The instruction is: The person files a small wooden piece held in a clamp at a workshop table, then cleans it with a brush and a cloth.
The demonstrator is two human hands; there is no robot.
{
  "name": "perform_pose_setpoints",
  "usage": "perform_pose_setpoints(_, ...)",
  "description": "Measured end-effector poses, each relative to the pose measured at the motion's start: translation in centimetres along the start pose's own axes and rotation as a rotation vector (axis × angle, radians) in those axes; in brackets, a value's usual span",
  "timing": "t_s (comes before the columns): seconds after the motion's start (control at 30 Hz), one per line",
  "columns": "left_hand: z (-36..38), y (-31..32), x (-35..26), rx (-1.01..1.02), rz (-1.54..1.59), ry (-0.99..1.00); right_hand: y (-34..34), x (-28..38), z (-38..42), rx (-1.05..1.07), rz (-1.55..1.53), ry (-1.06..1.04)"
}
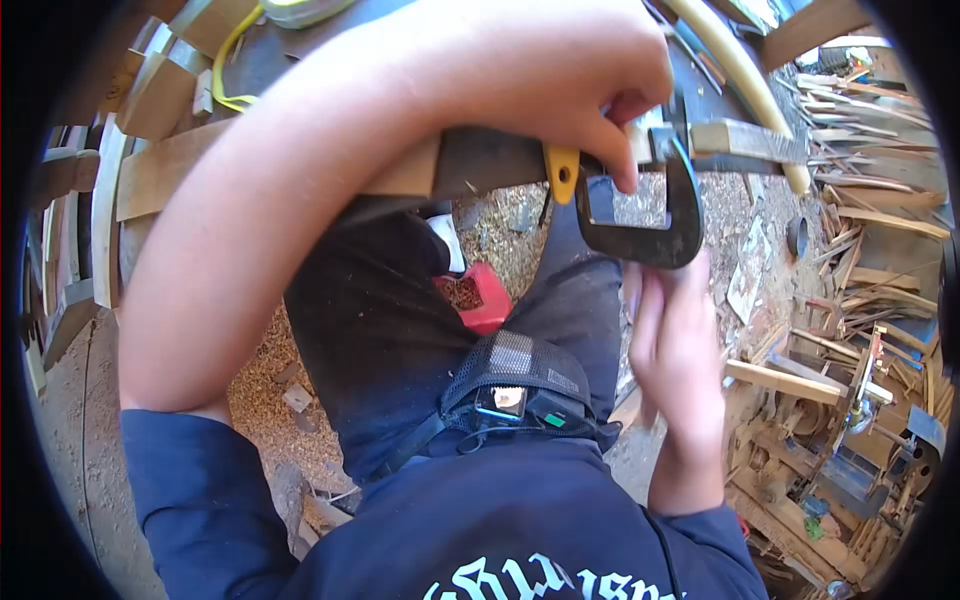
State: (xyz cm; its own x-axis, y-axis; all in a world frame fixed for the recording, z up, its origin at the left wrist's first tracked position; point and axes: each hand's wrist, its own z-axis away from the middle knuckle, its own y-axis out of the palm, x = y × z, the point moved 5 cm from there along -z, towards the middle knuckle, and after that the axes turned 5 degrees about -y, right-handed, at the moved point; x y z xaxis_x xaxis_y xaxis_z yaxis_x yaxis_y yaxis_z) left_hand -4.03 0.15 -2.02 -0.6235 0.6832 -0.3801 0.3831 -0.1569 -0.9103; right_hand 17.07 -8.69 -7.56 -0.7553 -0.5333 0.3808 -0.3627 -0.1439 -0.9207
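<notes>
My left hand [600, 95] reaches across the bench edge, its fingers curled and the thumb pointing down. What it grips is hidden behind the fingers. Right beside the thumb, a black C-clamp [672, 235] sits at the bench edge with its curved frame toward me. Below the clamp, my right hand [672, 335] is raised and smeared by motion, its fingertips right at the frame's lower edge. A yellow tool handle with a hole [563, 175] sticks out from under my left wrist.
A wooden block [745, 140] and a long pale rod [735, 60] lie right of the clamp. Curved boards [165, 180] line the left. Below is a red container [485, 300] amid wood shavings. Wood offcuts [870, 210] and a machine [850, 480] stand on the right.
</notes>
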Motion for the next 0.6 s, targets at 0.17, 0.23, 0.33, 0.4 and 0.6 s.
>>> perform_pose_setpoints(0.17, 0.5, -1.2, -0.5, 0.023, -0.035, -0.04, -0.6, 0.0, 0.5, 0.04, 0.009, 0.059)
perform_pose_setpoints(0.23, 0.7, -0.6, -0.4, -0.035, 0.018, -0.02, -0.1, -0.4, -1.6, 0.045, 0.019, 0.038)
perform_pose_setpoints(0.33, -0.1, 1.4, 0.2, -0.097, -0.009, 0.038, 0.4, -0.3, -0.1, 0.036, 0.058, 0.033)
perform_pose_setpoints(0.4, 0.1, 1.2, 0.4, -0.148, -0.078, 0.071, -0.2, 0.4, 3.2, 0.014, 0.022, 0.038)
perform_pose_setpoints(0.6, -0.2, 1.6, 0.8, -0.147, 0.003, 0.053, -1.1, -0.1, -1.0, 0.143, 0.136, 0.07)
